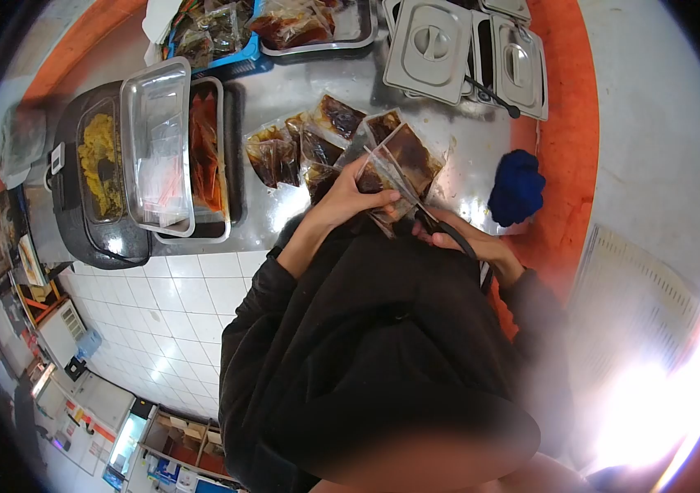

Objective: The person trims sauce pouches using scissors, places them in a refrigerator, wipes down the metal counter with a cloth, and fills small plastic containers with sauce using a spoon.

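Note:
My left hand (346, 199) pinches a clear plastic sachet of dark brown sauce (377, 177) over the near edge of the steel table. My right hand (483, 245) is closed around scissors (458, 237) with dark handles. Their blades reach the sachet's edge near my left thumb; whether they are cutting through it I cannot tell. Just beyond my hands lies a loose group of similar sauce sachets (273, 154), with a larger one (412, 156) right behind the held one.
Left of the sachets stand a steel tray of red-brown packs (205, 156), a clear-bottomed tray with empty bags (161, 177) and a black rice cooker (71, 201). Lidded steel pans (429, 49), a blue basket (243, 62) and another sachet tray (358, 41) line the back. A blue cloth (517, 187) lies right.

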`<move>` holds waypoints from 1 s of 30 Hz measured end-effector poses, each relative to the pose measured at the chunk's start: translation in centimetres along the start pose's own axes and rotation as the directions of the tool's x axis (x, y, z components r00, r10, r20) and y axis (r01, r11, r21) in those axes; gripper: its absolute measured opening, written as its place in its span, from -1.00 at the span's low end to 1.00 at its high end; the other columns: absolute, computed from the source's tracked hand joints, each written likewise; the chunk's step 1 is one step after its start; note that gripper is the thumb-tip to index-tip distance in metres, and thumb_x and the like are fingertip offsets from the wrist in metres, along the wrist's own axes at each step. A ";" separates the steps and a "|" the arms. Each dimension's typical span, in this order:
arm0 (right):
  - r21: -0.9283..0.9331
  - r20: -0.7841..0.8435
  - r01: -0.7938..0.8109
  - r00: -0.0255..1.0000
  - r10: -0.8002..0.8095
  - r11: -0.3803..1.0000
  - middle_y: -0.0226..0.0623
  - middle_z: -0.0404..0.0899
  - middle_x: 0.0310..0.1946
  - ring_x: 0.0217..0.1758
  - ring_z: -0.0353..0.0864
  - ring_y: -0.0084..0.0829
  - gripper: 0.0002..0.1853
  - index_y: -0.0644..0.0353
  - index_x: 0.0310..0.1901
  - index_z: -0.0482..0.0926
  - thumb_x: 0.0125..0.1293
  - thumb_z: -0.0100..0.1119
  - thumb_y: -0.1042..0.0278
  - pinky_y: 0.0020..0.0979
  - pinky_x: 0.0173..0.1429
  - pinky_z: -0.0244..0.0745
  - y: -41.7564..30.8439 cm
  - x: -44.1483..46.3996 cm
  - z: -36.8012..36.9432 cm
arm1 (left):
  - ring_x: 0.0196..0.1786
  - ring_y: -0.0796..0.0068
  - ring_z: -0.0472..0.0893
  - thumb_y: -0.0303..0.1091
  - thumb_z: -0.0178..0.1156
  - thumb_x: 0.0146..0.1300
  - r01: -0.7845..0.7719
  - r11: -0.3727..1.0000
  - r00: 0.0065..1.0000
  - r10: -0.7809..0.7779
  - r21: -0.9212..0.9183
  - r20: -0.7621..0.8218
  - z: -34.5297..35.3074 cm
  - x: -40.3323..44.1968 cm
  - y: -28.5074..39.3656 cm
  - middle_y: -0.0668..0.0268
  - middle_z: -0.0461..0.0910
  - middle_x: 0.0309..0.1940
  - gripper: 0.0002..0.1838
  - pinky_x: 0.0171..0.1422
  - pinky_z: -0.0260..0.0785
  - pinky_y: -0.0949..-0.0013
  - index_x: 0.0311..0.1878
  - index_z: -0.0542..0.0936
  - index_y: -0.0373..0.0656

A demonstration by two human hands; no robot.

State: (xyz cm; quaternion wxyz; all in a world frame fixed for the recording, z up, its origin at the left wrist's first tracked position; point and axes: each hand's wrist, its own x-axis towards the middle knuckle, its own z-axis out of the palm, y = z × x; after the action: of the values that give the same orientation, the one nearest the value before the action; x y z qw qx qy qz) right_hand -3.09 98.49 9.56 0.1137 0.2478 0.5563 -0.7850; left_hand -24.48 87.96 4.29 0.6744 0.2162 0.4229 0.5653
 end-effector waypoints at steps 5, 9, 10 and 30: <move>-0.030 0.088 -0.062 0.994 0.064 0.998 -0.40 0.42 -0.30 -0.16 0.38 -0.57 -0.38 0.26 -0.14 0.45 0.19 0.15 -0.28 -0.52 -0.09 0.29 1.1 0.1 -1.1 | -0.36 0.63 0.59 -0.55 0.33 0.10 0.000 1.000 1.000 0.000 -0.020 -0.004 -0.2 -0.1 -0.1 0.31 0.59 -0.23 -0.46 -0.25 0.50 0.53 0.16 0.37 -0.32; -0.063 0.064 -0.049 0.997 0.053 0.997 -0.41 0.44 -0.31 -0.19 0.39 -0.58 -0.40 0.26 -0.15 0.46 0.20 0.16 -0.25 -0.53 -0.12 0.29 1.6 0.2 -0.9 | -0.37 0.63 0.59 -0.55 0.33 0.10 -0.018 1.000 1.000 0.018 -0.011 0.016 0.3 0.0 0.1 0.31 0.59 -0.23 -0.45 -0.25 0.49 0.53 0.17 0.37 -0.31; -0.041 0.020 0.049 0.999 -0.049 0.998 -0.44 0.44 -0.35 -0.24 0.40 -0.62 -0.43 0.24 -0.18 0.48 0.19 0.19 -0.23 -0.56 -0.18 0.29 1.5 0.4 -0.4 | -0.37 0.63 0.59 -0.55 0.33 0.10 -0.016 1.000 1.000 0.017 -0.012 0.015 0.2 0.0 0.1 0.31 0.59 -0.23 -0.45 -0.25 0.49 0.53 0.17 0.37 -0.31; -0.008 -0.058 -0.007 0.998 0.006 1.000 -0.46 0.41 -0.41 -0.36 0.35 -0.62 -0.36 0.30 -0.15 0.49 0.17 0.19 -0.26 -0.54 -0.31 0.24 3.4 1.5 0.3 | -0.39 0.61 0.60 -0.50 0.36 0.09 0.052 0.998 0.996 -0.054 0.042 0.065 0.6 -0.1 -0.3 0.34 0.60 -0.31 -0.58 -0.23 0.45 0.53 0.01 0.44 -0.27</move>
State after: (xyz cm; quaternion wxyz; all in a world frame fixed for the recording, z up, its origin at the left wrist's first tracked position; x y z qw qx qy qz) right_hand -2.83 97.16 6.07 0.1012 0.2717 0.5619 -0.7747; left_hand -23.83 87.89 4.45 0.6982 0.2373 0.4173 0.5310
